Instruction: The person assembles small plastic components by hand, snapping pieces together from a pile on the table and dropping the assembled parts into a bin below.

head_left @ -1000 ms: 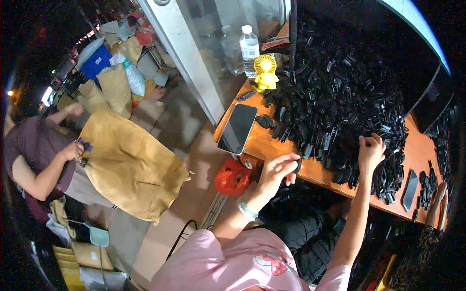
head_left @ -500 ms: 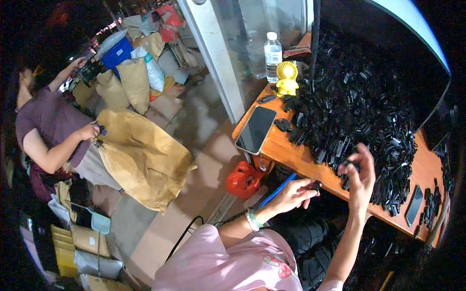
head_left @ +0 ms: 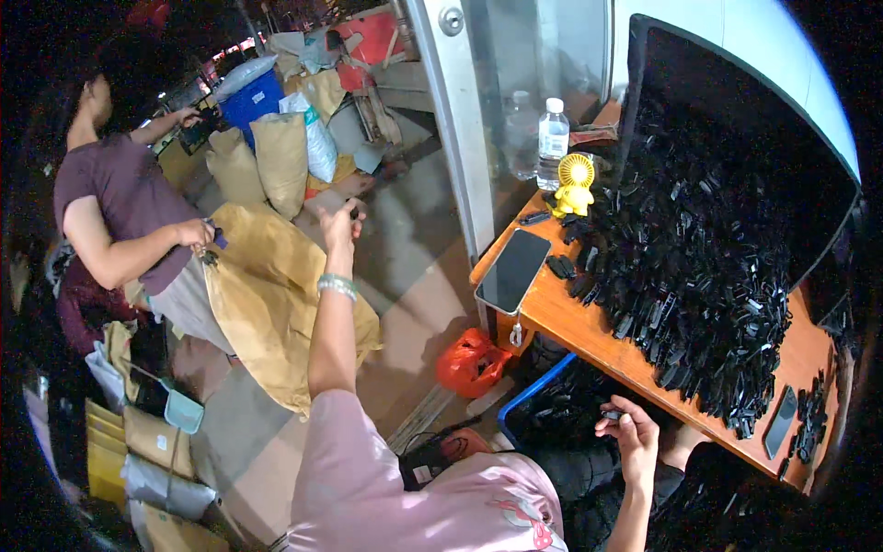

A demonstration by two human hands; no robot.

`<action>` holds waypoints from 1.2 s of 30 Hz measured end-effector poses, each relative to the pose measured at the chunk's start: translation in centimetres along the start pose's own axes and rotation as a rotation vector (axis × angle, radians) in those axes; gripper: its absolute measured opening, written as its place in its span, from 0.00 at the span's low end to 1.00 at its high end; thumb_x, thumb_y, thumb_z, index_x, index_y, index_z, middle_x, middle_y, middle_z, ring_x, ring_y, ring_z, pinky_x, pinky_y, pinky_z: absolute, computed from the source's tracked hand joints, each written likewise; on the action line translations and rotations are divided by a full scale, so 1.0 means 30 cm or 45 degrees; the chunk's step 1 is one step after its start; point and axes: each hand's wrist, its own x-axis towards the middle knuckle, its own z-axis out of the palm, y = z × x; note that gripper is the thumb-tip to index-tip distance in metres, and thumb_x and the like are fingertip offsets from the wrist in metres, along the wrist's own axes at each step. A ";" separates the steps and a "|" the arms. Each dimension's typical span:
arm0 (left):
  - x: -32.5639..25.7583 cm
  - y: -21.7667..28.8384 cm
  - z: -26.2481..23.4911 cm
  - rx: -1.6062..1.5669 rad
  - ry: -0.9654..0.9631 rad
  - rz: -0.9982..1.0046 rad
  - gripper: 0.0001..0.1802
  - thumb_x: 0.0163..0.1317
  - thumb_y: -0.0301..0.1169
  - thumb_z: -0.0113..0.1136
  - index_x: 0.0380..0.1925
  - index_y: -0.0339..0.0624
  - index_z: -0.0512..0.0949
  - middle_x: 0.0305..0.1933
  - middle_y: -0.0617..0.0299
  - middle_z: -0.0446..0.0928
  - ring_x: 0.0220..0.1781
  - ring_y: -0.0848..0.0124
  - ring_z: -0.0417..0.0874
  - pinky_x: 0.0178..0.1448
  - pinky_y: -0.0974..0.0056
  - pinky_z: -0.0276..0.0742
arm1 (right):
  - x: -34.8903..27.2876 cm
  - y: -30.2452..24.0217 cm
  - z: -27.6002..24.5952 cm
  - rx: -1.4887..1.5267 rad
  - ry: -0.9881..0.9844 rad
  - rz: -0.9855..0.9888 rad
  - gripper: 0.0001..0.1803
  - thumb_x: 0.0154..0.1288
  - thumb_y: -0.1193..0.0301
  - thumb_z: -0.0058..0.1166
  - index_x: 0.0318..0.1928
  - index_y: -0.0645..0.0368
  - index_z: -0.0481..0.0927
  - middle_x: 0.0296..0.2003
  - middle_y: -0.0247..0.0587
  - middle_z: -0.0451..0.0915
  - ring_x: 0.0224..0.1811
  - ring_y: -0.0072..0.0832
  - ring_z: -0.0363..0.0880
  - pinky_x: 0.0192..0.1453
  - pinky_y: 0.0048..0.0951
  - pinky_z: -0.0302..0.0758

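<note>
My left hand [head_left: 338, 226] is stretched far out to the left, past the yellow-brown sack, with a small black piece [head_left: 355, 213] between its fingers. Beads circle that wrist. Nearer to me, my right hand [head_left: 636, 440] is in front of the table edge, its fingertips pinching another small dark piece [head_left: 612, 415]. A big heap of black plastic parts [head_left: 699, 276] covers much of the orange wooden table [head_left: 561, 308]. Under the table's front edge stands a blue bin [head_left: 522, 397] with more black parts in it.
On the table are a phone [head_left: 515, 270], a yellow toy-shaped fan [head_left: 576, 189], a water bottle [head_left: 553, 138] and a dark phone-like slab [head_left: 781, 421]. A red plastic bag [head_left: 471, 362] lies on the floor. At left another person holds a large sack [head_left: 276, 294].
My left hand has swung from the table edge far out to the left. My right hand has come down from the heap toward me. The view has shifted slightly.
</note>
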 end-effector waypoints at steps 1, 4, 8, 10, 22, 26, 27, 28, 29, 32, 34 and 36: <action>0.063 -0.010 0.005 -0.015 -0.125 -0.087 0.44 0.56 0.29 0.59 0.67 0.45 0.43 0.22 0.54 0.76 0.09 0.75 0.65 0.10 0.71 0.56 | -0.002 -0.004 0.011 -0.008 -0.020 -0.016 0.19 0.70 0.68 0.44 0.52 0.71 0.72 0.43 0.50 0.77 0.35 0.31 0.80 0.40 0.32 0.80; 0.203 0.046 0.029 0.036 -0.333 -0.297 0.38 0.56 0.30 0.60 0.62 0.40 0.50 0.22 0.55 0.76 0.10 0.75 0.66 0.10 0.70 0.57 | -0.011 -0.008 0.016 -0.032 -0.053 -0.022 0.19 0.70 0.66 0.43 0.52 0.71 0.72 0.43 0.50 0.77 0.33 0.31 0.80 0.40 0.31 0.80; 0.317 0.117 0.009 0.218 -0.278 -0.263 0.17 0.56 0.35 0.60 0.41 0.40 0.68 0.22 0.59 0.76 0.13 0.76 0.69 0.14 0.72 0.60 | -0.011 0.006 0.019 -0.086 -0.025 0.016 0.20 0.71 0.63 0.41 0.52 0.69 0.72 0.38 0.47 0.78 0.28 0.27 0.79 0.34 0.27 0.77; 0.288 0.129 0.071 0.209 -0.264 -0.321 0.14 0.56 0.35 0.60 0.38 0.39 0.73 0.22 0.59 0.78 0.12 0.78 0.68 0.14 0.72 0.60 | -0.006 0.017 0.003 -0.192 0.003 0.062 0.20 0.71 0.63 0.41 0.52 0.68 0.72 0.33 0.44 0.78 0.26 0.25 0.77 0.31 0.25 0.74; -0.917 0.087 0.257 0.401 -2.434 -0.099 0.18 0.59 0.30 0.61 0.47 0.36 0.72 0.33 0.62 0.79 0.19 0.81 0.71 0.25 0.73 0.71 | -0.035 -0.026 0.019 0.218 0.317 -0.025 0.23 0.67 0.72 0.45 0.60 0.71 0.65 0.34 0.38 0.75 0.32 0.20 0.71 0.37 0.19 0.68; -1.208 0.025 0.277 0.153 -2.415 0.061 0.16 0.58 0.29 0.61 0.44 0.34 0.74 0.27 0.62 0.77 0.20 0.80 0.75 0.26 0.72 0.72 | -0.056 -0.057 0.049 0.359 0.348 -0.260 0.24 0.67 0.67 0.47 0.59 0.70 0.66 0.35 0.41 0.75 0.34 0.25 0.72 0.42 0.24 0.69; -1.258 0.021 0.280 0.063 -2.300 0.135 0.15 0.58 0.29 0.61 0.44 0.34 0.74 0.27 0.62 0.76 0.21 0.79 0.76 0.25 0.72 0.72 | -0.068 -0.069 0.054 0.377 0.353 -0.340 0.24 0.68 0.66 0.47 0.59 0.69 0.67 0.35 0.41 0.75 0.34 0.26 0.72 0.42 0.25 0.69; -1.296 0.010 0.285 0.001 -2.243 0.120 0.15 0.58 0.28 0.60 0.44 0.32 0.74 0.26 0.63 0.77 0.22 0.79 0.76 0.26 0.72 0.72 | -0.075 -0.074 0.053 0.317 0.364 -0.385 0.23 0.68 0.65 0.46 0.58 0.67 0.68 0.35 0.40 0.74 0.34 0.25 0.72 0.42 0.25 0.68; -1.320 0.037 0.298 0.001 -2.190 0.255 0.15 0.58 0.26 0.60 0.44 0.30 0.74 0.29 0.61 0.77 0.24 0.79 0.78 0.26 0.73 0.73 | -0.084 -0.075 0.043 0.272 0.391 -0.403 0.22 0.69 0.66 0.45 0.57 0.68 0.69 0.36 0.39 0.72 0.34 0.25 0.72 0.42 0.24 0.69; -1.372 0.035 0.320 -0.061 -2.193 0.220 0.14 0.56 0.23 0.61 0.42 0.28 0.74 0.35 0.58 0.76 0.25 0.76 0.79 0.28 0.73 0.75 | -0.112 -0.116 0.011 -0.242 0.472 -0.460 0.19 0.69 0.74 0.40 0.57 0.68 0.69 0.40 0.40 0.71 0.35 0.23 0.72 0.43 0.23 0.69; -1.400 0.029 0.329 -0.038 -2.143 0.256 0.14 0.55 0.23 0.63 0.40 0.28 0.75 0.33 0.59 0.76 0.24 0.77 0.78 0.26 0.74 0.73 | -0.130 -0.139 -0.016 -0.462 0.490 -0.410 0.20 0.64 0.78 0.42 0.57 0.67 0.69 0.37 0.43 0.72 0.37 0.27 0.72 0.45 0.24 0.69; -1.416 0.043 0.348 0.033 -2.098 0.387 0.14 0.52 0.22 0.65 0.39 0.29 0.76 0.30 0.60 0.76 0.22 0.78 0.77 0.24 0.74 0.70 | -0.135 -0.124 -0.053 -0.493 0.472 -0.395 0.22 0.60 0.79 0.46 0.56 0.66 0.70 0.34 0.44 0.73 0.38 0.32 0.72 0.45 0.26 0.69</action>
